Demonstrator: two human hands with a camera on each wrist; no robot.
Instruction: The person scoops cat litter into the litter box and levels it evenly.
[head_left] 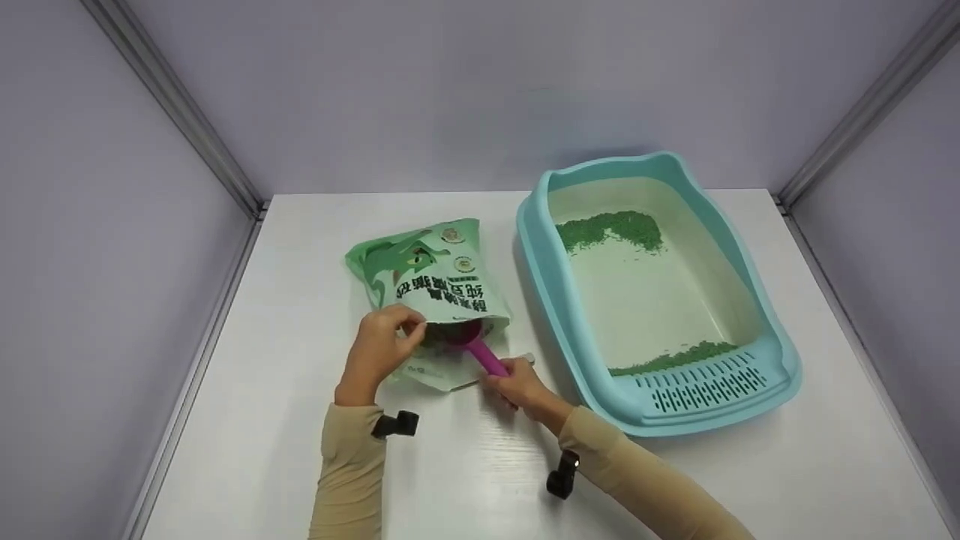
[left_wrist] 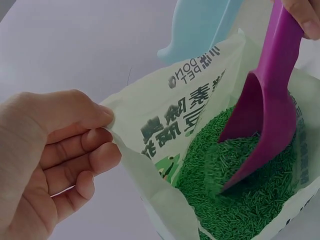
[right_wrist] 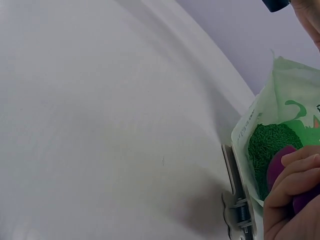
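A green and white bag of cat litter lies on the table with its mouth toward me. My left hand pinches the upper edge of the mouth between thumb and forefinger, holding it up. In my right hand is the handle of a purple scoop. The left wrist view shows the scoop's bowl inside the bag, dipped into green litter pellets, with some pellets in the bowl. In the right wrist view, my right fingers curl round the scoop, and the bag's opening is partly cut off.
To the right of the bag stands a light blue litter box with a slotted front ledge. Green pellets lie at its far end and along its near end. A clip sits against the bag's edge. Walls enclose the white table.
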